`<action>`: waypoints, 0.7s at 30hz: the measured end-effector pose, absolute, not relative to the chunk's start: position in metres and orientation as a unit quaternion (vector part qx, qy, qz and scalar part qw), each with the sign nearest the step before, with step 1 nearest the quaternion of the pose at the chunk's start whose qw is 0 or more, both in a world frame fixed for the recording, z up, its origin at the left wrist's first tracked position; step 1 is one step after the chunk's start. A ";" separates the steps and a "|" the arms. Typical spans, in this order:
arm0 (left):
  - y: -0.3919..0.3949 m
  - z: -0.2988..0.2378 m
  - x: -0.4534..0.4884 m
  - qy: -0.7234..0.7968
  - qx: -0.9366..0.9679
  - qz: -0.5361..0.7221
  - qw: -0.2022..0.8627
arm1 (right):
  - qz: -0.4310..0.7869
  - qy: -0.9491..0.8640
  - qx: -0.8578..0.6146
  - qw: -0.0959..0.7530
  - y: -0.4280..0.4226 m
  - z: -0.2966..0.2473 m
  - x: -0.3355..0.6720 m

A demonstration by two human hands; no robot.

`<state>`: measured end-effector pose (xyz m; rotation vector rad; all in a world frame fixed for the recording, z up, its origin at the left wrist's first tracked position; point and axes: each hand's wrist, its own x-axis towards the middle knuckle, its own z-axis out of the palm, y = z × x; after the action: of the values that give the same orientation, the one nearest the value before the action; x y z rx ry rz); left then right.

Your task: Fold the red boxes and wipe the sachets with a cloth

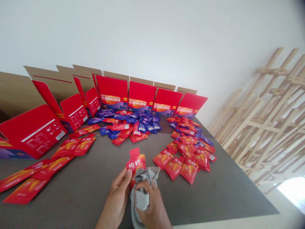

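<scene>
My left hand [118, 195] pinches a red and orange sachet [135, 162] upright between thumb and fingers. Its lower part is hidden behind a crumpled grey cloth [142, 190]. My right hand [151, 203] grips that cloth and presses it against the sachet. Just beyond the hands, a heap of red sachets [188, 152] lies on the dark grey table [78, 194]. A heap of mixed blue and red sachets [126, 125] lies farther back, and more red sachets [30, 181] lie at the left.
Several flat red and cardboard carton blanks [111, 92] stand along the table's back edge against a white wall. Wooden lattice frames [267, 117] lean at the right beyond the table edge, above a pale floor.
</scene>
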<state>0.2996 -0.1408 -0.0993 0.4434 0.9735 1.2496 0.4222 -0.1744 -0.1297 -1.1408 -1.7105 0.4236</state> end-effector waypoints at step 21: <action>-0.014 -0.112 0.432 0.450 0.582 0.336 0.588 | 0.032 -0.802 -0.384 0.456 -0.197 -0.178 0.454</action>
<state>0.4324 -0.0136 -0.1124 1.3566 1.0479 0.7827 0.4544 -0.1967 -0.1778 -0.9463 -1.9789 0.0797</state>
